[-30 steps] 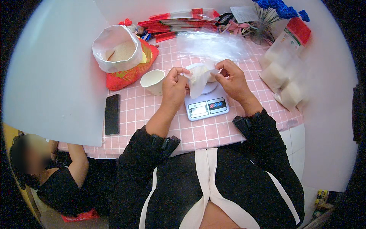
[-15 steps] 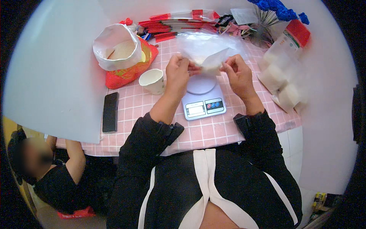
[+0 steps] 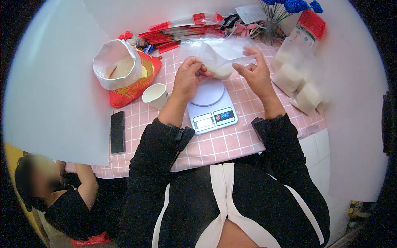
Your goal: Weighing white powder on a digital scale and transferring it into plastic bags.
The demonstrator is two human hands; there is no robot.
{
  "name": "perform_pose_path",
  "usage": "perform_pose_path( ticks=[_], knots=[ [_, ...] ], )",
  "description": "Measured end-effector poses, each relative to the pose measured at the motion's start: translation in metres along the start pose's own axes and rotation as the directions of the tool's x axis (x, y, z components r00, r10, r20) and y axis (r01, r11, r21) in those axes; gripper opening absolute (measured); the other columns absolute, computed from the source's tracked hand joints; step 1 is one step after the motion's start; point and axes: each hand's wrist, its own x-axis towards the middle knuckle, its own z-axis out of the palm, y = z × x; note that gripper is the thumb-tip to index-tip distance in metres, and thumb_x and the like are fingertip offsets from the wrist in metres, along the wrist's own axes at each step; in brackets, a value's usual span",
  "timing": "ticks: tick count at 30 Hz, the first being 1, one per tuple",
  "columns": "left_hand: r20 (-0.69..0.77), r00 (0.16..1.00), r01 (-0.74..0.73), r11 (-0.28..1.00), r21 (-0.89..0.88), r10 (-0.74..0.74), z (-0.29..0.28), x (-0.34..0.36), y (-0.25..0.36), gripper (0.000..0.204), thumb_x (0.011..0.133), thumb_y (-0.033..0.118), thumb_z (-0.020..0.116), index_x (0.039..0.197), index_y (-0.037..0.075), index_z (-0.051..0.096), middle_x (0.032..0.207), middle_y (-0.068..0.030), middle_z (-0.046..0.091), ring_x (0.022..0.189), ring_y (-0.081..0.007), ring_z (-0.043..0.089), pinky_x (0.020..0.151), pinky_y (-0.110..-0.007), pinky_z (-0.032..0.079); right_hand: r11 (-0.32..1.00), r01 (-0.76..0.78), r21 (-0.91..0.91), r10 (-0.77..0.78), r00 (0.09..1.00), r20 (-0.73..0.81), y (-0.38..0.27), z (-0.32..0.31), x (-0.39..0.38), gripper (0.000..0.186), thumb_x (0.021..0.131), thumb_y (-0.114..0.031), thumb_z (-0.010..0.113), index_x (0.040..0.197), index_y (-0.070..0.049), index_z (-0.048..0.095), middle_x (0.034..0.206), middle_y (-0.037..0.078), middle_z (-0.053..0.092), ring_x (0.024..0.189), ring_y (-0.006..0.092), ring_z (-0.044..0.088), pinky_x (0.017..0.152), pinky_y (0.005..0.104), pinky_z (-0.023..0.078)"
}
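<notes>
My left hand (image 3: 189, 77) is closed on the left side of a small translucent bag (image 3: 222, 71), with pale grains gathered at its bottom. The bag hangs tilted just above the far edge of a white kitchen scale (image 3: 214, 115). At the bag's right side, my right hand (image 3: 257, 74) has its thumb and fingers spread apart; the bag's loose top reaches between them, and whether they touch it I cannot tell. A white paper cup (image 3: 155, 96) stands left of the scale. Behind it, a red sack (image 3: 142, 78) with a rolled-down white rim holds pale grain.
Several filled translucent bags (image 3: 289, 78) lie at the right. A black phone (image 3: 118, 132) rests at the left. Clear plastic bags (image 3: 235, 47), red-wrapped stems (image 3: 182, 33) and blue flowers (image 3: 295, 5) line the back. Another person (image 3: 68, 202) sits at the lower left.
My right hand has gone from pinching the bag's edge to spread fingers. The bag now tilts differently, its grains showing at the bottom. The whole view has shifted slightly.
</notes>
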Motion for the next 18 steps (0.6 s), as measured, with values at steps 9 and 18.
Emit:
perform_pose_path(
  ticks=[9, 18],
  knots=[
    [0.033, 0.993, -0.111, 0.993, 0.031, 0.110, 0.008, 0.017, 0.002, 0.024, 0.097, 0.009, 0.048, 0.120, 0.002, 0.044, 0.111, -0.0190, 0.058, 0.099, -0.0304, 0.064, 0.090, -0.043, 0.054, 0.914, 0.380, -0.138, -0.384, 0.923, -0.002, 0.010, 0.011, -0.005, 0.015, 0.083, -0.012, 0.072, 0.089, -0.002, 0.062, 0.087, 0.011, 0.062, 0.073, 0.0188, 0.064, 0.064, 0.0300, 0.051],
    [-0.193, 0.980, 0.060, 0.995, 0.085, -0.043, 0.003, -0.004, 0.003, 0.046, 0.095, 0.007, 0.051, 0.137, -0.001, 0.033, 0.128, -0.0275, 0.049, 0.098, -0.0347, 0.064, 0.084, -0.040, 0.057, 0.958, 0.136, -0.251, -0.111, 0.988, 0.111, -0.001, 0.016, -0.012, 0.038, 0.075, -0.021, 0.079, 0.104, -0.003, 0.062, 0.094, 0.009, 0.063, 0.060, 0.0160, 0.058, 0.055, 0.0293, 0.048]
  ],
)
